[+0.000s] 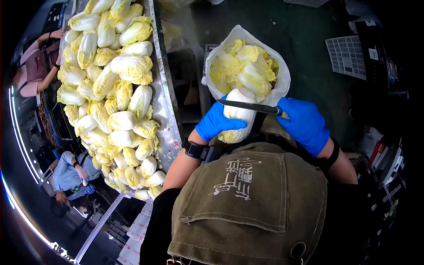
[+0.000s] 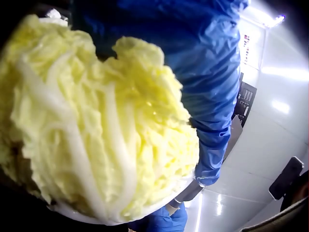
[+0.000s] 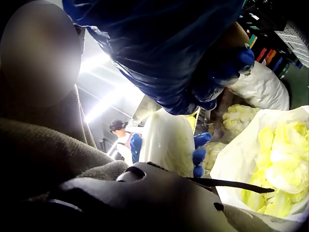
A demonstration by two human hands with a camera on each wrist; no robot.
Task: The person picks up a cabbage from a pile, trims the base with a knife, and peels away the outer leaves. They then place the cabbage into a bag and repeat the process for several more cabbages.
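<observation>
A pale napa cabbage (image 1: 242, 118) is held by my blue-gloved left hand (image 1: 215, 124), thumb across its near side and fingers round the far side. Its yellow leafy end (image 2: 106, 130) fills much of the left wrist view. My blue-gloved right hand (image 1: 304, 123) grips a knife (image 1: 247, 106) by its handle, the long blade lying across the cabbage in the head view. In the right wrist view the cabbage's smooth white side faces the camera, with the left fingers (image 3: 199, 155) along its edge. Just beyond, a white bag (image 1: 282, 73) stands open with yellow cabbage leaves (image 1: 247, 55) inside.
On the left, a metal-edged table (image 1: 165, 110) bears a large pile of napa cabbages (image 1: 119, 88). One person (image 1: 35, 68) stands behind it, another person (image 1: 73, 176) farther down. A light plastic crate (image 1: 346, 57) is at the upper right. Another white bag (image 3: 265, 89) shows in the right wrist view.
</observation>
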